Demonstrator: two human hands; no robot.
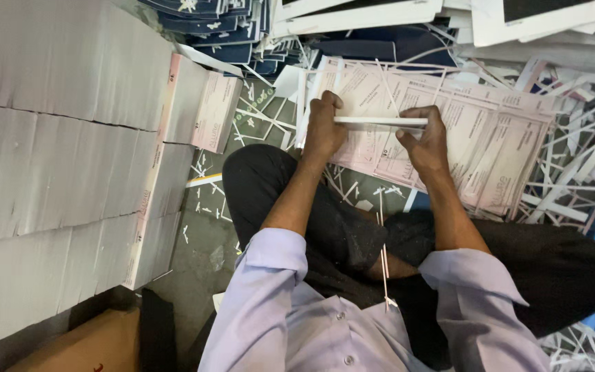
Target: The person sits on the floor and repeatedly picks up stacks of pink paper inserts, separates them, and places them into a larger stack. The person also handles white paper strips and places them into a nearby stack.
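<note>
Both of my hands grip a thin bundle of white paper strips (380, 122), held level in front of me. My left hand (324, 127) clasps its left end and my right hand (425, 138) clasps its right end. Just beyond and under the hands lies a spread stack of pale pink printed sheets (490, 138) on the floor. I sit cross-legged in dark trousers and a light lilac shirt.
Tall stacks of pink-edged paper pads (70, 138) fill the left side. Dark blue covers (222, 27) are piled at the top. Loose white paper offcuts (580, 158) litter the floor at the right. A brown cardboard box (84, 344) sits at the bottom left.
</note>
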